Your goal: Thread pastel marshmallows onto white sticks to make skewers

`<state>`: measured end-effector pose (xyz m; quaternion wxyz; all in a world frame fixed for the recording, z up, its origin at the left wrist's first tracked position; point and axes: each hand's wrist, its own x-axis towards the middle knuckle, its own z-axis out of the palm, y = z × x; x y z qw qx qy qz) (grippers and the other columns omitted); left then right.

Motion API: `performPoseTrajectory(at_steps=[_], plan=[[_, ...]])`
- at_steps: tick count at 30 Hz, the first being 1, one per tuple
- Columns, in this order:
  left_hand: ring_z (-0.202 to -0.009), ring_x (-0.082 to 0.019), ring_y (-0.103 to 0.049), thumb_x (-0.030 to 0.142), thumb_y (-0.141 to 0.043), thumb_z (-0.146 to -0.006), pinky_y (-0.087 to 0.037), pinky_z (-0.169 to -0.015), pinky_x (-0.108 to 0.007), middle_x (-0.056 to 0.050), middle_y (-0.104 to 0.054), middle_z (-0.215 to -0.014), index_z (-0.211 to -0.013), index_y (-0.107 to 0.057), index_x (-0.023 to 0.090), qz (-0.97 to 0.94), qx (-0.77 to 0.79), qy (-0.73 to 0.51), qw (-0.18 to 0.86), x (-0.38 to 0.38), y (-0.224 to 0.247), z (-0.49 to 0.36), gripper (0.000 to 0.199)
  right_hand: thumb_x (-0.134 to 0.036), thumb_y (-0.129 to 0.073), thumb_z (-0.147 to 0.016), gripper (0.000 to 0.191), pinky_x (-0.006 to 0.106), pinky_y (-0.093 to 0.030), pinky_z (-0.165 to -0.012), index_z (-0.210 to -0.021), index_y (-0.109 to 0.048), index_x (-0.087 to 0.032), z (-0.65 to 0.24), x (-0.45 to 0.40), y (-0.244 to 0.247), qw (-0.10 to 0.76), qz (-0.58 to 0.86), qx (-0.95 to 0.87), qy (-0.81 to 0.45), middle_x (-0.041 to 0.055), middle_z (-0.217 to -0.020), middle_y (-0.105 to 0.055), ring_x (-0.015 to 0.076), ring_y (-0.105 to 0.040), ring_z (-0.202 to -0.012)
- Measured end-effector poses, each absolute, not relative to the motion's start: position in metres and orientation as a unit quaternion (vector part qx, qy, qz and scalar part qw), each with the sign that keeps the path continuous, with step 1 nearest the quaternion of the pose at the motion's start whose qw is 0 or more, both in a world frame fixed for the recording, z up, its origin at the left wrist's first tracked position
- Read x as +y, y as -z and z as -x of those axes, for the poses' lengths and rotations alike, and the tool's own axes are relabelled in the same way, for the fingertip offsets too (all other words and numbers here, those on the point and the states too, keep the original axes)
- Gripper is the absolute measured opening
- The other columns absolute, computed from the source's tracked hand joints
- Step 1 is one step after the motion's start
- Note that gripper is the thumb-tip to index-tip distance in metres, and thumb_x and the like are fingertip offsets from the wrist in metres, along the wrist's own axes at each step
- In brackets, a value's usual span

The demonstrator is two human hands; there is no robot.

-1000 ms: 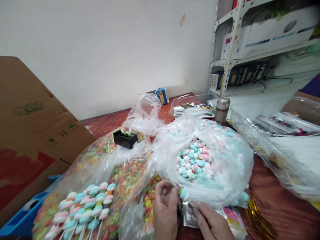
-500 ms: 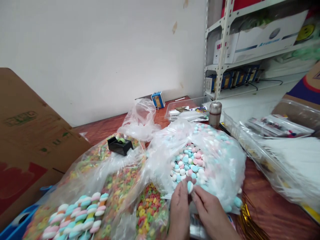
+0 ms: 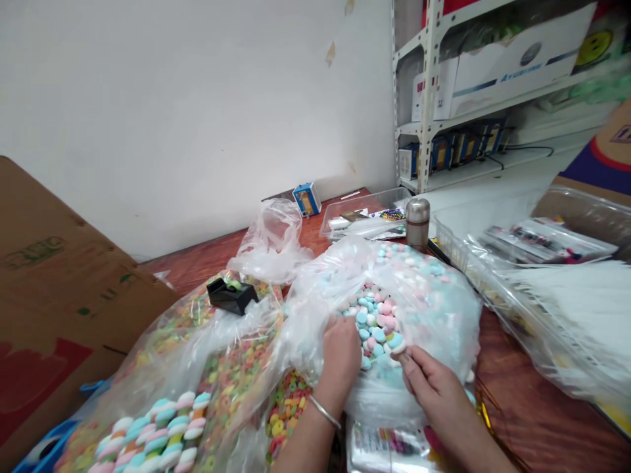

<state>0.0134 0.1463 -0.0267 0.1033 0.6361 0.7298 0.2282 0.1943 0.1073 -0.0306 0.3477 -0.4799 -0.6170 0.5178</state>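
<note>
My left hand (image 3: 341, 345) reaches to the left side of the open plastic bag (image 3: 444, 315) of pink, blue and white candies (image 3: 369, 309); its fingertips are hidden. At the right edge of the opening, my right hand (image 3: 426, 378) pinches a short candy stack (image 3: 394, 341) with a blue and white piece and a yellow-green one. A bag of colourful ring-shaped cereal (image 3: 236, 368) lies to the left. On it rest several finished-looking candy skewers (image 3: 158, 430) and a black tape dispenser (image 3: 231, 295).
A metal-topped bottle (image 3: 417, 223) stands behind the candy bag. Clear trays (image 3: 517, 309) holding packets sit at the right. A large cardboard box (image 3: 64, 295) borders the left. Metal shelving (image 3: 428, 98) rises behind, and a clear packet (image 3: 384, 447) lies in front.
My hands have moved apart. The left went forward to the candies; the right rose slightly to the right, holding the stack. The view has shifted slightly.
</note>
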Motion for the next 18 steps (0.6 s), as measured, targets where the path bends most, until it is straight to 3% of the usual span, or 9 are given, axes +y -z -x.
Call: performPoseTrajectory(at_steps=[4, 7, 10, 18], plan=[[-0.088, -0.022, -0.065, 0.022, -0.056, -0.085, -0.049, -0.08, -0.033, -0.009, -0.072, -0.093, -0.101, -0.068, 0.017, -0.614, 0.72, -0.283, 0.157, 0.139, 0.018, -0.008, 0.021, -0.051, -0.032, -0.095, 0.037, 0.024, -0.032, -0.054, -0.077, -0.05, -0.023, -0.197, 0.089, 0.034, 0.337, 0.498, -0.637, -0.482, -0.0046, -0.059, -0.048, 0.0151, -0.045, -0.055], [-0.076, -0.018, -0.067, 0.035, -0.057, -0.087, -0.052, -0.069, -0.028, -0.009, -0.072, -0.088, -0.104, -0.066, 0.014, -0.524, 0.679, -0.404, 0.317, 0.123, 0.013, -0.009, 0.029, -0.048, -0.028, -0.096, 0.039, 0.025, -0.035, -0.058, -0.077, -0.052, -0.023, -0.199, 0.076, 0.037, 0.31, 0.472, -0.666, -0.487, -0.0016, -0.065, -0.056, 0.0164, -0.051, -0.061], [-0.07, -0.015, -0.065, 0.039, -0.071, -0.076, -0.053, -0.067, -0.026, -0.005, -0.07, -0.083, -0.1, -0.067, 0.014, -0.358, 0.597, -0.544, 0.468, 0.108, 0.009, -0.014, 0.034, -0.047, -0.027, -0.096, 0.039, 0.024, -0.038, -0.06, -0.076, -0.051, -0.023, -0.2, 0.068, 0.034, 0.27, 0.438, -0.678, -0.525, -0.0009, -0.069, -0.057, 0.0163, -0.052, -0.065], [-0.065, -0.011, -0.06, 0.032, -0.078, -0.07, -0.052, -0.065, -0.024, -0.002, -0.067, -0.077, -0.091, -0.068, 0.013, -0.298, 0.558, -0.586, 0.506, 0.096, 0.006, -0.024, 0.031, -0.049, -0.034, -0.093, 0.039, 0.023, -0.04, -0.062, -0.077, -0.056, -0.021, -0.199, 0.064, 0.018, 0.261, 0.441, -0.65, -0.561, -0.0014, -0.069, -0.055, 0.0165, -0.05, -0.068]])
